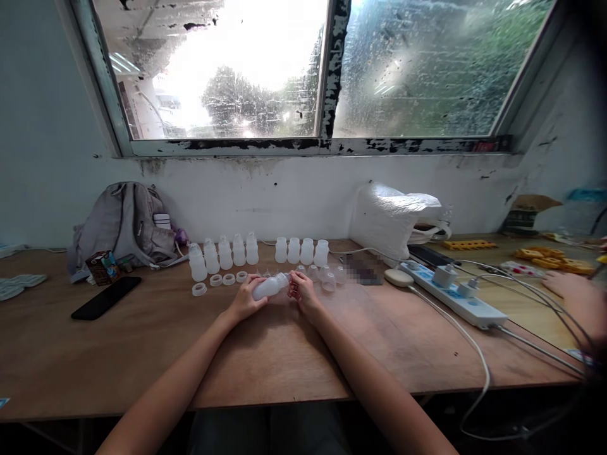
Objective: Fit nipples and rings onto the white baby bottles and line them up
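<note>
My left hand (246, 299) is wrapped round a frosted white baby bottle (266, 289), which lies tilted with its top end to the right. At that top end the fingers of my right hand (302, 292) are pinched together on the teat, which they mostly hide. Behind my left hand stand several bottles with teats and caps fitted (225, 253). Several open bottles (294, 251) form a row to their right. White collar rings (228, 279) lie in front of the left row. Clear domed caps (327, 279) sit just beyond my right hand.
A grey backpack (128, 221), a drink carton (103, 268) and a black phone (107, 298) are on the left. To the right are a white bag (384, 221), a power strip (455, 296) with cables and a round white device (398, 278). Another person's arm (576, 303) reaches in near yellow parts (550, 258).
</note>
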The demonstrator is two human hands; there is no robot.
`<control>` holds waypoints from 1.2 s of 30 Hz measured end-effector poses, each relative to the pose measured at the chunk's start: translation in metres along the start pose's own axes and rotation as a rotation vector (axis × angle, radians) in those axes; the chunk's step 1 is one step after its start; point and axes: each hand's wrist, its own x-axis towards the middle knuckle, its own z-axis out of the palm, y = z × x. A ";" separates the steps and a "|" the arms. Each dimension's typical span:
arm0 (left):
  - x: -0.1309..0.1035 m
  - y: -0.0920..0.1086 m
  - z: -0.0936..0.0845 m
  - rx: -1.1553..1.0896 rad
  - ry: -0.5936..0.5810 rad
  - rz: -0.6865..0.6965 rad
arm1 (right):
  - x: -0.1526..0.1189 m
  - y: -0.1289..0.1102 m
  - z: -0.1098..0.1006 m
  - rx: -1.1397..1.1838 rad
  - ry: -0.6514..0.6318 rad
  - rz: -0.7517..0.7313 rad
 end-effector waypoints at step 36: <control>0.005 -0.001 -0.007 -0.281 -0.110 -0.272 | -0.005 -0.007 0.006 -0.202 -0.034 0.000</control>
